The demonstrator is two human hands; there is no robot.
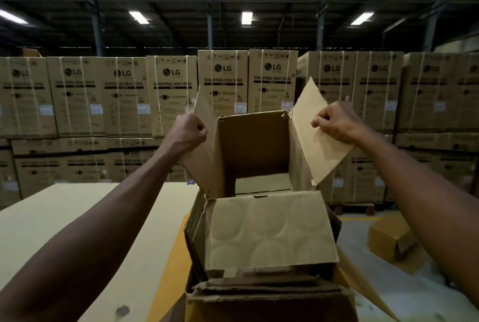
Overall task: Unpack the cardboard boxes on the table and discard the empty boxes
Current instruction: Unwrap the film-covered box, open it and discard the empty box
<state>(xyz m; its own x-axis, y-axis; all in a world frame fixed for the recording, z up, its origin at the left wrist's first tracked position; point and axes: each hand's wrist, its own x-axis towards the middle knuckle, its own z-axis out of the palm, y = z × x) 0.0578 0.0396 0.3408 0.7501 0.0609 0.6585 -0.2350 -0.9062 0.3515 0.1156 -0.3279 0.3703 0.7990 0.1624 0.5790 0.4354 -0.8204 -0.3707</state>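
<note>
- The left hand (pixel 190 128) clenches the edge of the left flap (pixel 201 140) and the right hand (pixel 334 122) pinches the right flap (pixel 321 130); I judge this two-sided hold keeps the open box (pixel 254 148) up in the air, mouth towards the person, so its inside can be checked.
- The box hangs between the two hands, above another box (pixel 269 301) below them and beside the worktop (pixel 77 218) under the left arm.
- The held box is plain brown cardboard, creased, torn at the corners; its near flap (pixel 269 231) droops, showing faint round imprints.
- The inside looks empty, so discarding seems due; a discarded box (pixel 391 241) lies on the floor below the right arm.
</note>
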